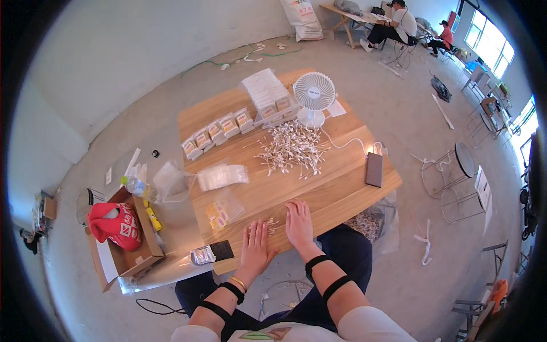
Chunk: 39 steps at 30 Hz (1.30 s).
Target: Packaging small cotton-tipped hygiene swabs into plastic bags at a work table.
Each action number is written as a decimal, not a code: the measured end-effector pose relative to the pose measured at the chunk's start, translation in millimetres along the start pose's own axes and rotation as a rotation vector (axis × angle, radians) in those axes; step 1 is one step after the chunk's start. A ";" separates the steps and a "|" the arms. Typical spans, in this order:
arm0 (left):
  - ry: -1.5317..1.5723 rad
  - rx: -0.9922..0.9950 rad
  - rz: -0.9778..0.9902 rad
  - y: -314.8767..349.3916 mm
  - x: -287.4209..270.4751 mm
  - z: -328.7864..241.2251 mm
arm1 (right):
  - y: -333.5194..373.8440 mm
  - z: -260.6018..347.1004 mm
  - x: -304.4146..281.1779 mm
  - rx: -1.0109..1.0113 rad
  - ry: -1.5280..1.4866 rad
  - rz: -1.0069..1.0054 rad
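Observation:
My left hand (pixel 256 249) lies on the near edge of the wooden table (pixel 342 196), palm down with its fingers stretched out. A small bunch of cotton swabs (pixel 272 227) sits right beside its fingertips, partly hidden by them. To the right of the bunch, my right hand (pixel 299 225) rests on the wood with slightly bent fingers and nothing visible in them. Farther in, a large loose heap of cotton swabs (pixel 292 149) spreads across the table. Left of my left hand are a clear bag with yellow labels (pixel 217 215) and a black and silver packet (pixel 212 253).
Filled swab packs (pixel 216 132) line the far left, beside stacked packs (pixel 266 94). A white fan (pixel 314 92) is cabled to a dark power bank (pixel 374 169). Clear bags (pixel 223 177) lie mid-left. A cardboard box (pixel 149 251) holds a red bag (pixel 117 225). Two people work far right.

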<state>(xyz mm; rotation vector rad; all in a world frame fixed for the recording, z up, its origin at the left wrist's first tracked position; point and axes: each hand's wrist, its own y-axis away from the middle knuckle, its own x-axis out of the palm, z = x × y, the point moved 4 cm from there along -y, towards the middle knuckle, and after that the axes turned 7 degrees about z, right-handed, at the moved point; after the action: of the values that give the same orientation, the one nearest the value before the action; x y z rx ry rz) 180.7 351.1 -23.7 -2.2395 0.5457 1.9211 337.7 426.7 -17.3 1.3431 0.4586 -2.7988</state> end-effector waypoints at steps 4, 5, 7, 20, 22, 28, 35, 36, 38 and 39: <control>-0.070 0.009 0.023 5.7 -2.2 -1.1 | -0.3 1.6 -0.2 -0.008 0.006 -0.002; -0.074 0.022 0.042 6.8 -2.8 -1.3 | -0.7 2.0 -0.4 -0.009 0.005 -0.004; -0.079 0.038 0.062 10.5 -8.0 -4.6 | -0.2 0.6 -0.5 0.008 0.016 0.001; -0.009 -0.052 -0.049 -38.8 -4.7 12.2 | -0.6 1.2 1.8 -0.008 0.041 -0.017; 0.005 -0.052 -0.056 -42.1 -2.7 13.2 | 0.2 -1.4 4.4 0.001 0.050 -0.005; 0.048 -0.031 -0.043 -23.1 6.0 6.6 | 1.5 -0.3 2.1 0.015 0.030 0.013; -0.043 -0.093 -0.026 -38.4 0.0 10.3 | 0.1 -1.1 4.7 -0.002 0.055 0.020; -0.056 -0.120 -0.017 -44.2 -1.8 11.8 | 0.2 -2.1 5.0 0.010 0.043 0.028; -0.026 -0.105 -0.016 -50.5 -6.3 13.5 | 0.6 -3.4 5.5 0.023 0.035 0.034; 0.003 -0.093 -0.014 -52.2 -6.3 14.8 | 0.5 -3.4 5.5 0.024 0.043 0.029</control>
<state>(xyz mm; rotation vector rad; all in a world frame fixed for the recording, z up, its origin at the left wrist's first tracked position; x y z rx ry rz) 185.0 405.5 -26.7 -2.2955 0.4486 1.9759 336.9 427.8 -23.6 1.4061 0.4043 -2.7661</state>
